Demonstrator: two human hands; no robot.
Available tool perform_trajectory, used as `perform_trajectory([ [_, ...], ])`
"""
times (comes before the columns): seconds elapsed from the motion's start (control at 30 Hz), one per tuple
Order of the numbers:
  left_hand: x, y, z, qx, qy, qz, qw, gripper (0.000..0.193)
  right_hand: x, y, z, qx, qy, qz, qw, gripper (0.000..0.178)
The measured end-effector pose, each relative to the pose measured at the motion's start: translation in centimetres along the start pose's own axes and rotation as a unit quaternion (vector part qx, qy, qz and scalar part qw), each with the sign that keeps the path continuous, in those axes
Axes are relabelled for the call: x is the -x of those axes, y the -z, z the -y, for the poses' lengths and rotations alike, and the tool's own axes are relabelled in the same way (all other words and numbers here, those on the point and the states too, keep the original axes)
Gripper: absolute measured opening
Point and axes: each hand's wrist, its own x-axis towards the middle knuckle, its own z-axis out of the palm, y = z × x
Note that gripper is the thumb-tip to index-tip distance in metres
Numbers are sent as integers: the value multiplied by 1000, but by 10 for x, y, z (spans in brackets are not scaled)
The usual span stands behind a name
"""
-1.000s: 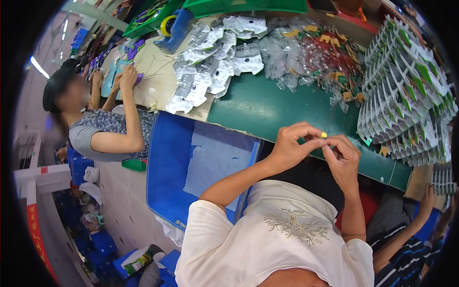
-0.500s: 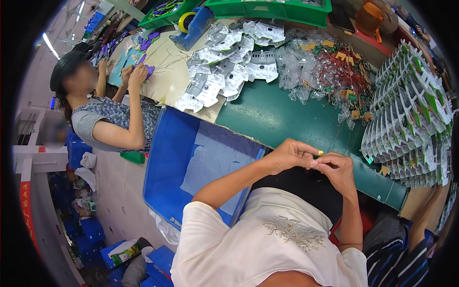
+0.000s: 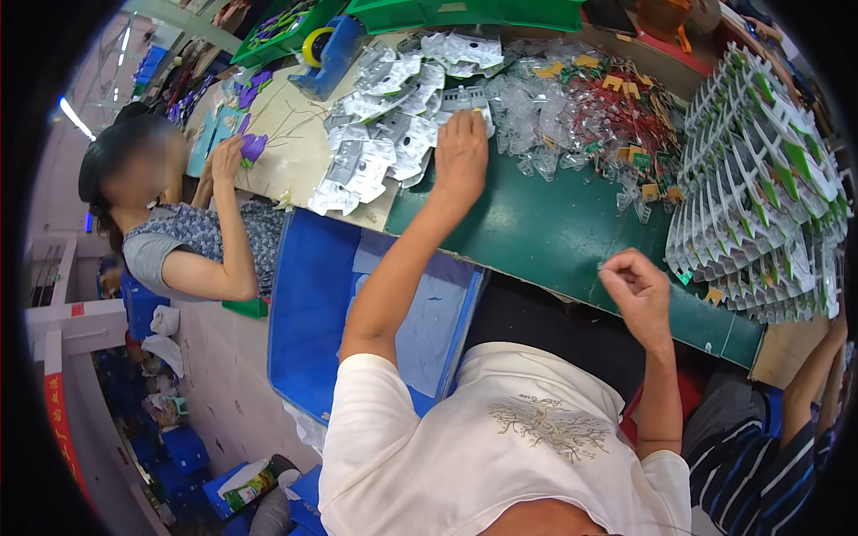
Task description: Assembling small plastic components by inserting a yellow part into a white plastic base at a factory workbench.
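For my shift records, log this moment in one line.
left hand: at white shells | right hand: curled, near green tabletop

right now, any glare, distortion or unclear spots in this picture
In the head view, the corners go black in fisheye fashion; in the head view, the lamp at upper left glares white and the green tabletop has a soft sheen; also in the head view, whatever is at the right hand's fingertips is too small to identify.
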Motion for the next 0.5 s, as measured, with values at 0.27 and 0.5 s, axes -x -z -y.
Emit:
perform_trajectory([
  [0.27,24,37,-36,55,-29,5,998,17,13,4,-4,115,-20,-24,993,5],
  [0.5,110,93,-111,213,-110,103,965,36,-2,3,11,236,59,-15,970,9],
])
